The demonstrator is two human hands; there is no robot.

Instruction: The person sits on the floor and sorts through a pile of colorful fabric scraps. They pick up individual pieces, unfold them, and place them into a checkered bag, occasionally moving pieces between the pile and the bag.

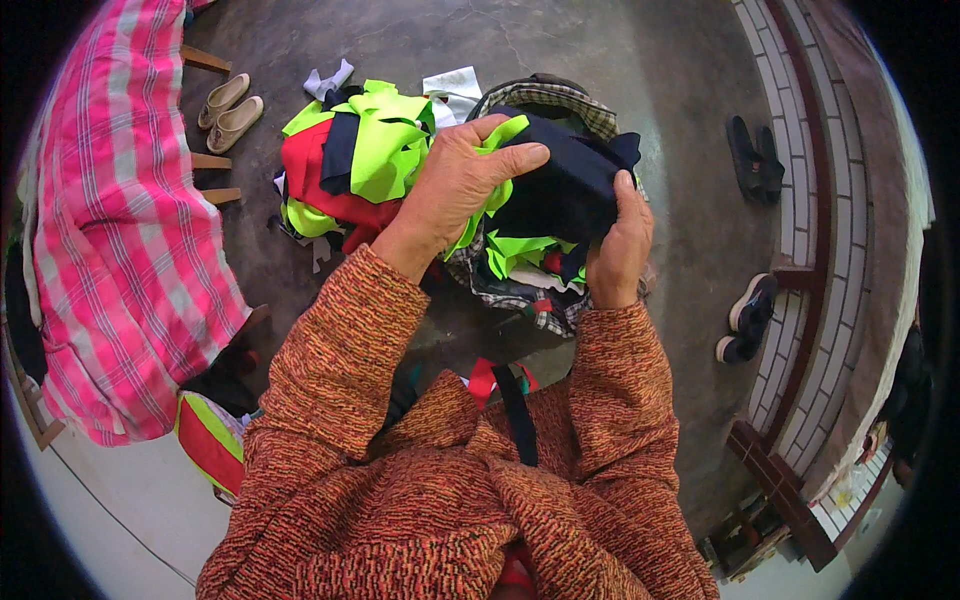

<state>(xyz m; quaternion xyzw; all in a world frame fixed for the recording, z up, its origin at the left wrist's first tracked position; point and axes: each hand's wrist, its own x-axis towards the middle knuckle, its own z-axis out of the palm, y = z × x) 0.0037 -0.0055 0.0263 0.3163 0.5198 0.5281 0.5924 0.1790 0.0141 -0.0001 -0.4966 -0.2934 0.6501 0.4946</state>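
A dark navy piece of cloth [556, 178] is stretched between my two hands above the floor. My left hand [450, 185] is closed, its thumb pressed on a neon-green cloth strip [486, 212] at the navy cloth's left side. My right hand [622, 242] grips the navy cloth's right edge between thumb and fingers; some of its fingers are hidden behind. Below sits a checked fabric bag [490, 288] holding green, white and dark scraps. Left of it lies a heap of scraps, with neon-green cloth [385, 150] over red cloth [306, 168].
A pink plaid cover [125, 220] drapes over furniture with wooden legs at left. Beige shoes [236, 122] stand beside it. Black slippers [752, 160] and dark shoes [750, 318] lie along a white-tiled ledge [790, 130] at right. Red and black strips [515, 410] rest on my lap.
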